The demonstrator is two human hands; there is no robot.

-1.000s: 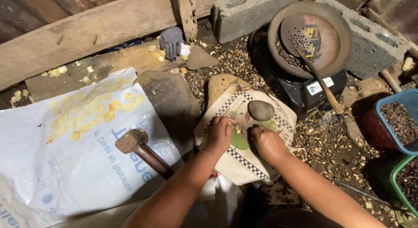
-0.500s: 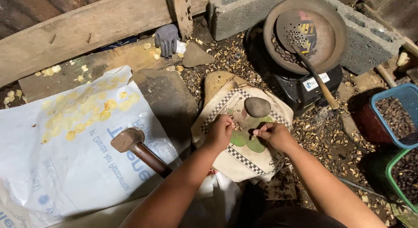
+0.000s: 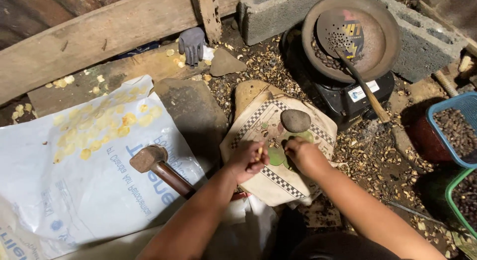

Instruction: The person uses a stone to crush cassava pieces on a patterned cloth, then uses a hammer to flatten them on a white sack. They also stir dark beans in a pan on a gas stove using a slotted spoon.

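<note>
Two bare hands meet on one cream cloth with checkered black-and-white borders [image 3: 288, 178]. The left hand [image 3: 247, 160] has its fingers [image 3: 256, 155] curled narrow around one small pale kernel [image 3: 259, 150]. The right hand [image 3: 304, 154] lies with fingers bent, on green leaf pieces [image 3: 276, 156] at the cloth's middle; whether it grips anything I cannot tell. One smooth grey round stone [image 3: 295, 120] sits on the cloth just beyond both hands. Left of the cloth lie one flat dark slab [image 3: 194, 111], one wooden-handled mallet [image 3: 156, 165] and one white printed sack [image 3: 84, 175] strewn with yellow kernels.
</note>
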